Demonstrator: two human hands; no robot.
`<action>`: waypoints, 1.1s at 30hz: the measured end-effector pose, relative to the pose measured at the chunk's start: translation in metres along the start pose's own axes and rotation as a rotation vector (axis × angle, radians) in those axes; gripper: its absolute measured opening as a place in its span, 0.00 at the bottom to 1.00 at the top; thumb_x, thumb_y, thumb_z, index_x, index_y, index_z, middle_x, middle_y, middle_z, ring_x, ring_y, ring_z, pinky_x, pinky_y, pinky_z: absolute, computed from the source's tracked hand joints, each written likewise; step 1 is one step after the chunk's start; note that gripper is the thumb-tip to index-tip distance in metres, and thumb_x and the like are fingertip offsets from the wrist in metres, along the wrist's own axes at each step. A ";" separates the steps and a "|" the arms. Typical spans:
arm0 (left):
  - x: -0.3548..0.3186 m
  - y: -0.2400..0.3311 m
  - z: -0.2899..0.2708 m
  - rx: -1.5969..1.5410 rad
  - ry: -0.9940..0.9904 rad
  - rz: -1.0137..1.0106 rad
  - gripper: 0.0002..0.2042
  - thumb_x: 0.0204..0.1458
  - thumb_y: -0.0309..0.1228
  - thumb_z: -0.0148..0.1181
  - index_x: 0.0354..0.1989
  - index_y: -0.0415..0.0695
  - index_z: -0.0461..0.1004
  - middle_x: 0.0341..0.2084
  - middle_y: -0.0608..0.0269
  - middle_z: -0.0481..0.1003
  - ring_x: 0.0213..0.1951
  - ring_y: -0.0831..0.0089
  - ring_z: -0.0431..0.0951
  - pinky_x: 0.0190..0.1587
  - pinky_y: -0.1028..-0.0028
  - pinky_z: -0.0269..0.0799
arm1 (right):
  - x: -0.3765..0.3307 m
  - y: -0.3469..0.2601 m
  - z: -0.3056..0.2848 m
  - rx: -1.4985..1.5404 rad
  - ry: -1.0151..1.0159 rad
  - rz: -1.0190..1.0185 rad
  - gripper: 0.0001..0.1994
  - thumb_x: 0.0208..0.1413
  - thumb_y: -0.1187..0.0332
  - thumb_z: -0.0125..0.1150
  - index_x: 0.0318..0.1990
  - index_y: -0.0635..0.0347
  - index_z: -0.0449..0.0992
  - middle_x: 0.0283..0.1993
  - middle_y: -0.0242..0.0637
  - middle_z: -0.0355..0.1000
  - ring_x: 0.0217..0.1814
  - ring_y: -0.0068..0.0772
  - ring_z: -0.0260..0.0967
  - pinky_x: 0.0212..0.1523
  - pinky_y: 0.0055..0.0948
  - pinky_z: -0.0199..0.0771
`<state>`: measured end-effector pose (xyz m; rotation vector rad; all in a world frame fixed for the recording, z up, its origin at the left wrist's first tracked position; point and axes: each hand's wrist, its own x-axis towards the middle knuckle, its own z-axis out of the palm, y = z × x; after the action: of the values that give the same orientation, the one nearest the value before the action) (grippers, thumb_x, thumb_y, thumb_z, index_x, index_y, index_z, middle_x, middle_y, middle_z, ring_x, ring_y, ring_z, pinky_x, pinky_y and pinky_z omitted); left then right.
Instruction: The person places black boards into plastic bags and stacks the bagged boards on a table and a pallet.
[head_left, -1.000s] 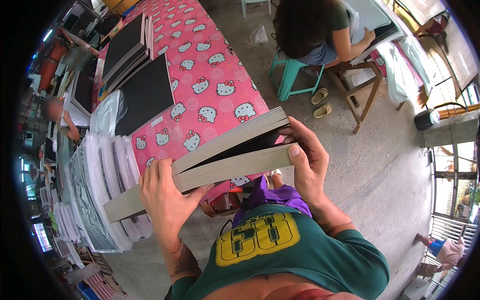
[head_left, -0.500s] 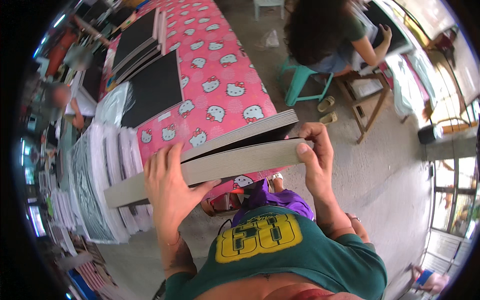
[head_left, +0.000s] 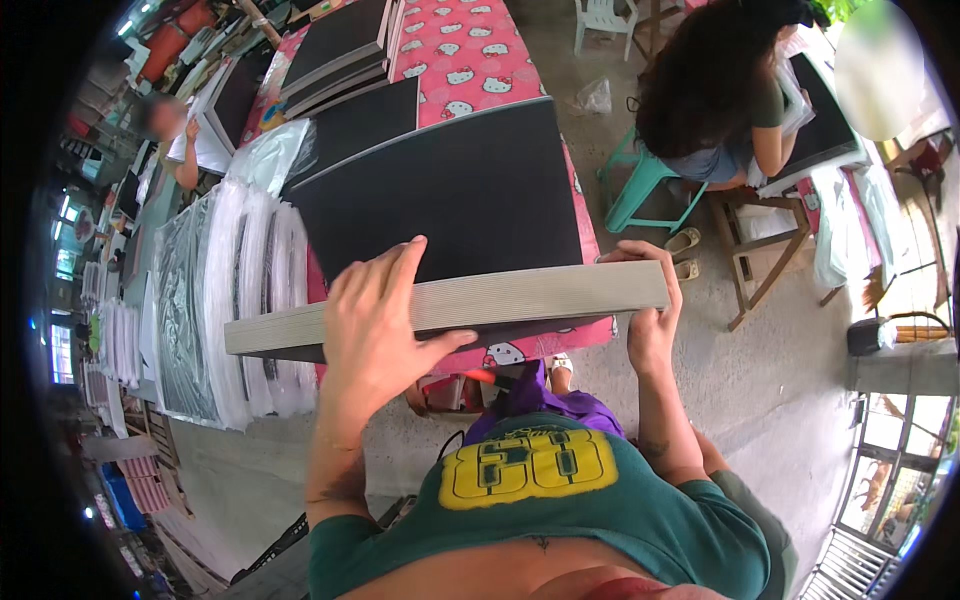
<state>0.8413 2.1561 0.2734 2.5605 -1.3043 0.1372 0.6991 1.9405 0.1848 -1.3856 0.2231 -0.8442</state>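
Note:
A thick stack of boards (head_left: 540,295) with pale grey layered edges runs across in front of me, its edges turned up toward me. My left hand (head_left: 375,325) is closed over its left half, fingers across the upper edge and thumb along the near side. Around the right end wraps my right hand (head_left: 655,315), fingers behind and thumb underneath. Just beyond the stack lies a large black board (head_left: 440,200) on the pink patterned table (head_left: 470,55); whether more boards lie under it is hidden.
Plastic-wrapped packs (head_left: 230,300) stand at the table's left side. More black boards (head_left: 335,45) are piled at the far end. To the right, a person (head_left: 710,90) sits on a green stool (head_left: 645,180) beside a wooden stand (head_left: 765,240).
The two parts of the stack have come apart: one now lies flat on the table, black face up. Both hands keep the other part, and my right hand has shifted rightward.

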 end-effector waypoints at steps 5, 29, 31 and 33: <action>-0.080 -0.083 -0.043 0.333 0.157 -0.212 0.43 0.29 0.42 0.73 0.58 0.43 0.62 0.53 0.46 0.65 0.53 0.52 0.65 0.58 0.58 0.55 | -0.013 0.014 -0.013 -0.057 0.064 -0.010 0.42 0.34 0.32 0.63 0.42 0.66 0.67 0.41 0.37 0.69 0.42 0.26 0.67 0.43 0.26 0.67; -0.153 -0.115 0.075 -1.027 1.041 -0.214 0.42 0.54 0.62 0.35 0.59 0.30 0.54 0.54 0.47 0.63 0.53 0.61 0.67 0.50 0.70 0.70 | -0.261 -0.034 -0.069 0.050 0.486 -0.179 0.33 0.46 0.45 0.64 0.49 0.66 0.66 0.42 0.31 0.68 0.46 0.22 0.63 0.46 0.25 0.65; -0.154 -0.063 0.054 -0.939 1.114 -0.112 0.42 0.54 0.62 0.36 0.59 0.30 0.54 0.54 0.47 0.62 0.53 0.61 0.67 0.50 0.70 0.70 | -0.305 -0.057 -0.081 0.045 0.637 -0.208 0.33 0.46 0.43 0.63 0.47 0.66 0.67 0.42 0.31 0.68 0.45 0.22 0.63 0.45 0.24 0.65; -0.157 -0.006 0.049 -0.919 1.134 -0.027 0.42 0.54 0.62 0.36 0.59 0.30 0.54 0.55 0.47 0.62 0.54 0.60 0.67 0.51 0.70 0.69 | -0.347 -0.066 -0.107 0.095 0.734 -0.214 0.33 0.47 0.42 0.62 0.45 0.66 0.68 0.40 0.31 0.68 0.43 0.21 0.63 0.44 0.24 0.65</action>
<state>0.7514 2.2681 0.1934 1.2977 -0.6127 0.6721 0.3672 2.0819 0.1082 -0.9708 0.5936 -1.5062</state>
